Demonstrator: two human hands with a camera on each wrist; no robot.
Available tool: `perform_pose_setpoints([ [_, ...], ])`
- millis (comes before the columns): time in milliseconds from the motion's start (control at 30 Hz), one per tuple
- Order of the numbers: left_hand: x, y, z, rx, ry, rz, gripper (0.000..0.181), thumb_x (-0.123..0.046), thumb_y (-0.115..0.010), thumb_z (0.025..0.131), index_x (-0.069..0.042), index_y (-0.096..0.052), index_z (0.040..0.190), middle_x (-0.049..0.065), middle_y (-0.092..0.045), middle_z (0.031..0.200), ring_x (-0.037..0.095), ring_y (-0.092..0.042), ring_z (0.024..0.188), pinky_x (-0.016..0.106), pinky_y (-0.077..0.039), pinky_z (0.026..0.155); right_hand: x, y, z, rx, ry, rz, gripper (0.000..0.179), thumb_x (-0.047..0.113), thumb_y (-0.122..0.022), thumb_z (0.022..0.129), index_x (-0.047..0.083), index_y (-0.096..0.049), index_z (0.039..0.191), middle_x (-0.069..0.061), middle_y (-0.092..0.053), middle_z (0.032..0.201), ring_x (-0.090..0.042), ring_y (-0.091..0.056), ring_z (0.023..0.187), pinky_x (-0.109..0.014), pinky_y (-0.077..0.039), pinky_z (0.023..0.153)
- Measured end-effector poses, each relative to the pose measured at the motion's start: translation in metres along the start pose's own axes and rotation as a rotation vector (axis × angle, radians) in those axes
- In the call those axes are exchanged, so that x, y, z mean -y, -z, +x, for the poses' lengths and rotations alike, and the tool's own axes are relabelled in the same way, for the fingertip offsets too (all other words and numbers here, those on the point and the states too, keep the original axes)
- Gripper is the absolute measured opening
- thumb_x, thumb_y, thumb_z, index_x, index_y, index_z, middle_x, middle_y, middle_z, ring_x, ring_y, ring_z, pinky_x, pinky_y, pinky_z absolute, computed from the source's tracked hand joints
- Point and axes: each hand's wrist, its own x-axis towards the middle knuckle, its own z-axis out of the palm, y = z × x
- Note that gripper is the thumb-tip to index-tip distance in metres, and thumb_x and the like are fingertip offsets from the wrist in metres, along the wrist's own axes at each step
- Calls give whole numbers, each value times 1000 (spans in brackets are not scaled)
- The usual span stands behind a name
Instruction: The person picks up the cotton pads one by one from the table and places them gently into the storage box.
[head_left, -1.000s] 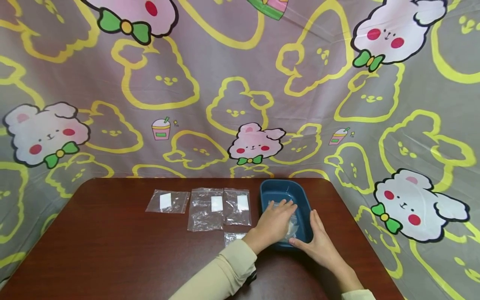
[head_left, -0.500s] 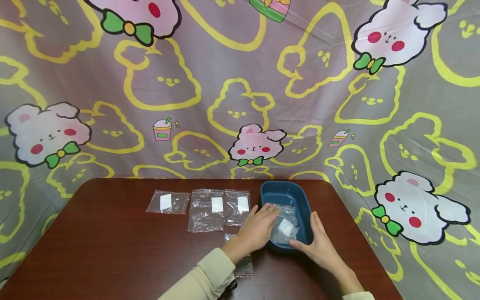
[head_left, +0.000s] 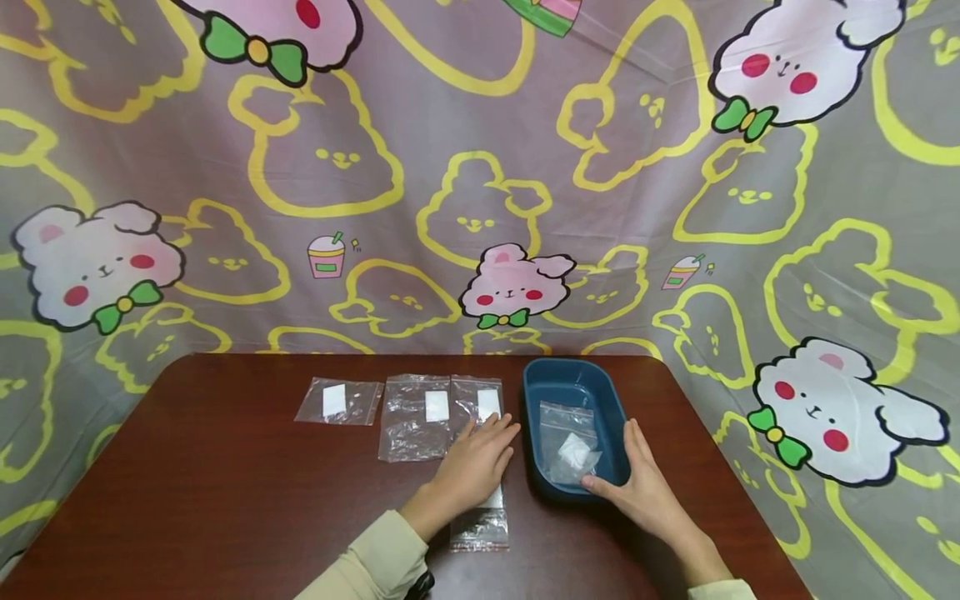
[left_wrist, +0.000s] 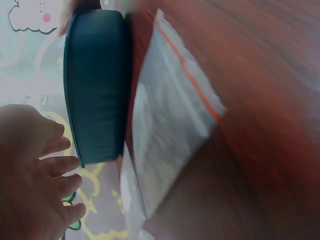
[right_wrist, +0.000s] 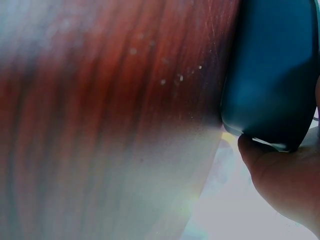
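My right hand point(head_left: 651, 487) grips the near right corner of a blue plastic bin point(head_left: 531, 392), thumb at the front rim and fingers along the right side. Inside the bin lies a clear zip bag point(head_left: 573, 454) with a white label. My left hand point(head_left: 474, 462) hovers left of the bin with nothing in it, fingers loosely extended. Below it, partly covered, are a zip bag point(head_left: 477, 392) in the back row and a nearer zip bag point(head_left: 480, 529). In the left wrist view a zip bag point(left_wrist: 172, 110) with a red seal line lies beside the bin.
Two more clear zip bags, a large one point(head_left: 412, 433) and a smaller one point(head_left: 352, 400), lie further left in the back row. The dark wooden table point(head_left: 225, 500) ends against a patterned cloth backdrop point(head_left: 405, 208) at the back and right.
My left hand has come out of the bin and moved left over the bags, uncovering the bag in the bin. My right hand keeps its grip on the bin.
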Motion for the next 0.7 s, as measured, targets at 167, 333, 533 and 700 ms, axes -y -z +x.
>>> perform_pose_setpoints([
  [167, 9, -3, -13, -9, 13, -30, 40, -21, -56, 103, -6, -59, 139, 14, -53, 147, 33, -47, 137, 58, -31, 114, 0, 0, 0, 9, -2, -1, 126, 50, -83, 79, -8, -4, 157, -30, 0, 164, -49, -8, 149, -68, -20, 114],
  [333, 14, -4, -24, 25, 17, -46, 42, -24, -56, 102, -4, -59, 139, 17, -49, 149, 36, -44, 139, 59, -29, 115, -1, 1, 0, 7, -6, -5, 126, 50, -83, 79, -8, -3, 157, -30, 0, 164, -50, -8, 148, -68, -19, 114],
  [533, 14, -4, -36, 80, 18, -54, 43, -26, -56, 103, -6, -58, 141, 16, -47, 151, 35, -39, 142, 57, -28, 116, 0, 2, 1, 11, -8, -9, 126, 51, -82, 79, -7, -2, 157, -30, 0, 164, -50, -9, 148, -69, -20, 113],
  [700, 15, -5, -45, 121, 0, -44, 45, -29, -57, 102, -7, -58, 141, 15, -47, 152, 34, -40, 142, 56, -28, 116, 1, 2, 2, 13, -12, -12, 125, 51, -82, 80, -7, -3, 157, -30, 0, 164, -49, -8, 148, -68, -19, 114],
])
